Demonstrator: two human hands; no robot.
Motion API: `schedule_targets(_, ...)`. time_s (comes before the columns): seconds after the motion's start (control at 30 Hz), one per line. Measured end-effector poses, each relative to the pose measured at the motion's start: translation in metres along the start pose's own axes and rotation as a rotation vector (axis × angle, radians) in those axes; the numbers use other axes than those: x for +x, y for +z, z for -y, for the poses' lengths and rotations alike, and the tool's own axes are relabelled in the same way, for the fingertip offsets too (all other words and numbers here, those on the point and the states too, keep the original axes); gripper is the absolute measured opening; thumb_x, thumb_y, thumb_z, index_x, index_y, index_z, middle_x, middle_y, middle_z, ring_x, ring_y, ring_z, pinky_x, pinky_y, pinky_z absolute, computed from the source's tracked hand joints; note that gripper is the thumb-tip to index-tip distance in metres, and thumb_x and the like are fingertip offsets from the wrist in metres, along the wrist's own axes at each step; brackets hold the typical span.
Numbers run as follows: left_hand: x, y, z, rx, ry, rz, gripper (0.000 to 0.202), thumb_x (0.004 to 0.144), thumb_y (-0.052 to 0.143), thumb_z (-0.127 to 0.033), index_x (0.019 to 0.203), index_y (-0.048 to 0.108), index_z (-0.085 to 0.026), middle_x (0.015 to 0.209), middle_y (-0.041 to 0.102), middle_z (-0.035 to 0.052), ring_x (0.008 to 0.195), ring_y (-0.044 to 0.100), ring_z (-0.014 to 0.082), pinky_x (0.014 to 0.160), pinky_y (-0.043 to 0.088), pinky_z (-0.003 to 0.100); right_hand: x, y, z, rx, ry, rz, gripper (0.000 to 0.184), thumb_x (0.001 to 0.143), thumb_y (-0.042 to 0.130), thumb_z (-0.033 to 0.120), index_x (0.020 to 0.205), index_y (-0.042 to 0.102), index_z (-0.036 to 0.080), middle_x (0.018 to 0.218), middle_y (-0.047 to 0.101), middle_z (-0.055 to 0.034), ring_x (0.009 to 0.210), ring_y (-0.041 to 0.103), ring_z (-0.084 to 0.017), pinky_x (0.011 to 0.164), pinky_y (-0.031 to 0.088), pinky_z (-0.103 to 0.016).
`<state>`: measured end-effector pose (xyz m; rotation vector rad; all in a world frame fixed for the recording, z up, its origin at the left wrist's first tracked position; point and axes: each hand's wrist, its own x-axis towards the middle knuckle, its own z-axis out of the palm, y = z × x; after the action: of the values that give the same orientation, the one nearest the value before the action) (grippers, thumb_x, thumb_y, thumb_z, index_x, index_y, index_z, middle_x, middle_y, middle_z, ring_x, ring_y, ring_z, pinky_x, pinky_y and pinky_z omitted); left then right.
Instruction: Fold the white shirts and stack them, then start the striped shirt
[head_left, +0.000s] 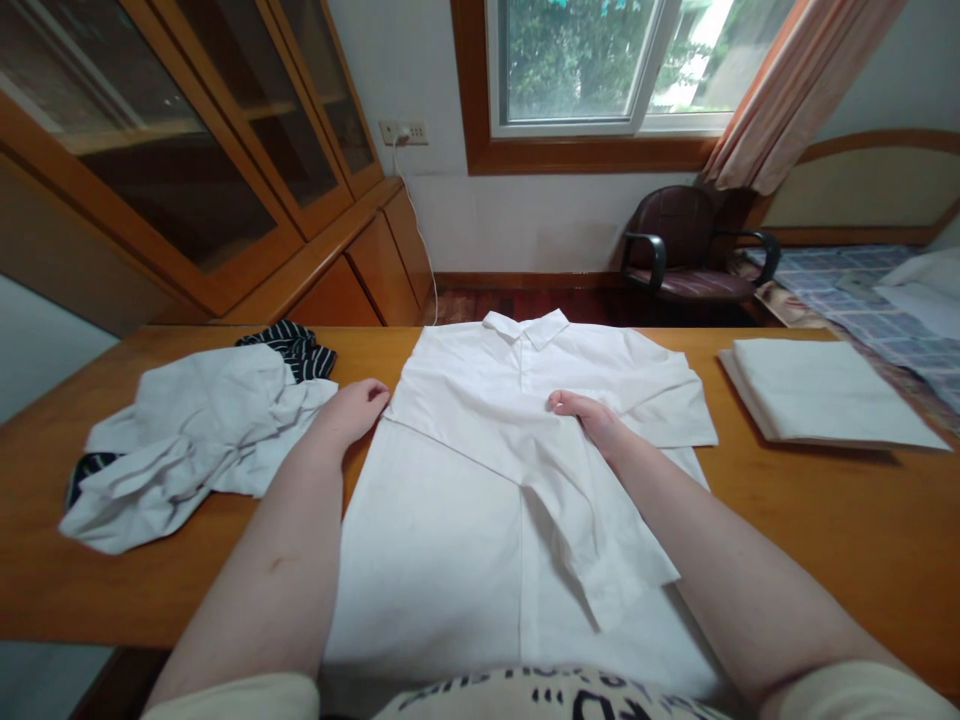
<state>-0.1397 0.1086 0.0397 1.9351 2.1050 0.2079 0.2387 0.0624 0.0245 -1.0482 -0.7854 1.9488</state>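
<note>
A white collared shirt [480, 470] lies spread on the wooden table [825, 520], collar at the far side. Its left side is folded inward, so one short sleeve lies diagonally across the middle. My left hand [354, 408] rests at the shirt's left folded edge near the shoulder, fingers curled on the fabric edge. My right hand [592, 417] lies on the middle of the shirt's chest, fingers bent and pressing the cloth.
A crumpled pile of white clothes [195, 440] with a dark striped garment [292, 348] lies at the table's left. A folded white stack [821, 405] sits at the right. Beyond the table stand a brown armchair [686, 255], a glass-door cabinet [225, 150] and a bed [885, 300].
</note>
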Motion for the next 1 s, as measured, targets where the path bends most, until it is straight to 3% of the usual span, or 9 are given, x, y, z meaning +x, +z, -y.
schedule_targets(0.17, 0.004, 0.015, -0.019, -0.085, -0.094, -0.066, 0.036, 0.083, 0.043, -0.04, 0.098, 0.068, -0.017, 0.104, 0.071, 0.0105, 0.096, 0.063, 0.0269, 0.08, 0.046, 0.033, -0.003, -0.002, 0.002, 0.022, 0.002, 0.03, 0.017, 0.058, 0.06, 0.021, 0.075, 0.06, 0.02, 0.058, 0.061, 0.0016, 0.054, 0.055, -0.015, 0.054, 0.041, -0.026)
schedule_targets(0.33, 0.004, 0.025, -0.012, -0.278, -0.099, -0.114, 0.032, 0.079, 0.053, -0.042, 0.095, 0.066, -0.018, 0.095, 0.072, 0.0051, 0.087, 0.065, 0.0213, 0.076, 0.048, 0.027, -0.003, -0.004, 0.003, 0.087, -0.038, 0.096, 0.013, 0.056, 0.057, 0.02, 0.069, 0.056, 0.021, 0.059, 0.061, 0.0013, 0.053, 0.055, -0.016, 0.054, 0.042, -0.027)
schedule_targets(0.5, 0.005, 0.023, -0.011, -0.07, -0.11, -0.116, 0.039, 0.075, 0.058, -0.034, 0.11, 0.062, -0.016, 0.104, 0.069, 0.0093, 0.094, 0.064, 0.0235, 0.081, 0.048, 0.03, 0.001, -0.002, 0.0, -0.032, 0.025, 0.031, 0.016, 0.057, 0.059, 0.02, 0.073, 0.059, 0.02, 0.057, 0.061, 0.0016, 0.053, 0.053, -0.016, 0.053, 0.04, -0.027)
schedule_targets(0.63, 0.002, 0.019, -0.036, 0.201, 0.014, -0.183, 0.05, 0.083, 0.049, -0.036, 0.126, 0.053, -0.011, 0.125, 0.059, 0.0189, 0.116, 0.055, 0.0311, 0.096, 0.042, 0.04, 0.002, -0.003, -0.002, -0.046, 0.006, 0.023, 0.017, 0.059, 0.06, 0.023, 0.076, 0.06, 0.021, 0.056, 0.058, 0.0028, 0.053, 0.052, -0.015, 0.052, 0.038, -0.025)
schedule_targets(0.77, 0.0, 0.029, -0.067, 0.273, 0.276, 0.055, 0.063, 0.089, 0.039, -0.045, 0.142, 0.038, -0.012, 0.148, 0.038, 0.0154, 0.138, 0.031, 0.0295, 0.111, 0.026, 0.041, 0.001, -0.005, -0.002, -0.046, 0.002, 0.032, 0.017, 0.06, 0.061, 0.024, 0.076, 0.059, 0.021, 0.057, 0.058, 0.0032, 0.053, 0.052, -0.014, 0.052, 0.037, -0.025)
schedule_targets(0.87, 0.007, 0.041, -0.077, 0.259, 0.278, 0.176, 0.068, 0.093, 0.027, -0.05, 0.149, 0.023, -0.013, 0.156, 0.017, 0.0147, 0.144, 0.016, 0.0288, 0.113, 0.02, 0.044, -0.001, -0.004, 0.0, -0.053, 0.003, 0.026, 0.018, 0.061, 0.061, 0.025, 0.079, 0.06, 0.021, 0.058, 0.059, 0.0032, 0.055, 0.053, -0.015, 0.054, 0.038, -0.025)
schedule_targets(0.93, 0.018, 0.044, -0.077, 0.266, 0.244, 0.179, 0.067, 0.093, 0.022, -0.051, 0.15, 0.021, -0.016, 0.157, 0.012, 0.0138, 0.144, 0.014, 0.0288, 0.112, 0.022, 0.045, -0.002, -0.003, 0.001, -0.043, -0.004, 0.027, 0.021, 0.062, 0.061, 0.025, 0.082, 0.061, 0.021, 0.06, 0.061, 0.0031, 0.056, 0.055, -0.015, 0.056, 0.04, -0.026)
schedule_targets(1.0, 0.034, 0.04, -0.077, 0.297, 0.23, 0.161, 0.064, 0.093, 0.025, -0.051, 0.147, 0.03, -0.019, 0.155, 0.024, 0.0141, 0.141, 0.025, 0.0297, 0.108, 0.03, 0.044, -0.003, -0.002, 0.001, -0.027, -0.011, 0.032, 0.025, 0.062, 0.061, 0.024, 0.086, 0.061, 0.021, 0.063, 0.063, 0.003, 0.058, 0.057, -0.016, 0.058, 0.042, -0.027)
